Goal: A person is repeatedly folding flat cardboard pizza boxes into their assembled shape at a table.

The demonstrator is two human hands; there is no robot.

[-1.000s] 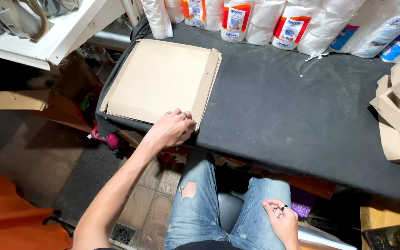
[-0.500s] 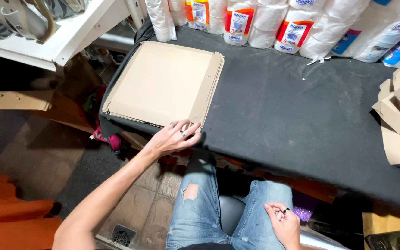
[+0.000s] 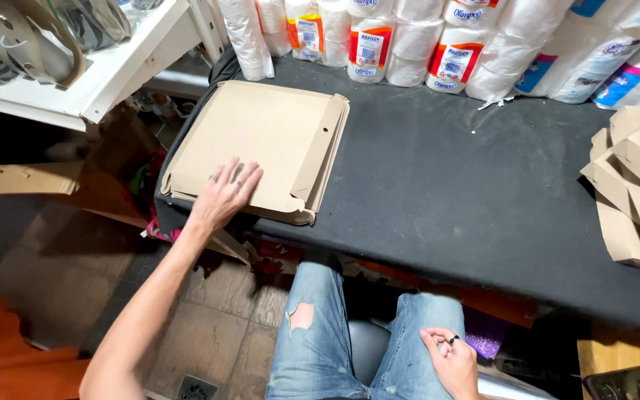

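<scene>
The left hand (image 3: 225,194) lies flat, fingers spread apart, palm down on a stack of flat cardboard blanks (image 3: 261,144) — pressing on the top sheet near its front edge, gripping nothing. The stack sits at the left end of the table (image 3: 446,192), whose top is covered in dark, dusty cloth. The cardboard is plain brown, matte, square-cut with folded flaps along its right side. The right hand (image 3: 450,359) rests on the denim-clad thigh, fingers loosely curled, empty. Folded cardboard pieces (image 3: 631,192) pile at the table's right end — wrapped paper rolls (image 3: 409,41) line the back.
</scene>
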